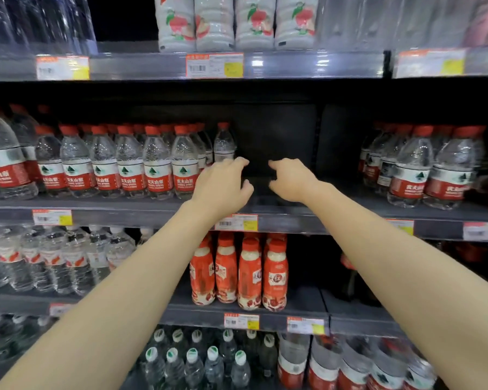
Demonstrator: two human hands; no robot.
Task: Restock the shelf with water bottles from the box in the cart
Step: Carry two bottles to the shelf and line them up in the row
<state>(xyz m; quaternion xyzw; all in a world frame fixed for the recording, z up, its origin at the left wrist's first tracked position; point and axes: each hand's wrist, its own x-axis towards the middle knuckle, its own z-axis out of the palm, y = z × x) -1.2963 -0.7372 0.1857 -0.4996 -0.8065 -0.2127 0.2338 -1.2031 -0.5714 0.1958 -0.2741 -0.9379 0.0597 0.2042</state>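
Small water bottles (130, 161) with red caps and red labels stand in rows on the left part of the middle shelf (124, 209). One bottle (224, 143) stands further back at the right end of that group. A dark gap (276, 142) lies between this group and more such bottles (423, 167) on the right. My left hand (223, 184) and my right hand (290, 178) both reach into the gap, fingers curled and apart, holding nothing. The box and the cart are out of view.
White drink bottles (237, 21) fill the shelf above. Red-and-white bottles (237, 271) stand on the shelf below, clear bottles (54, 257) to their left. Green-capped bottles (197, 358) occupy the bottom shelf. Price tags (237, 222) line the shelf edges.
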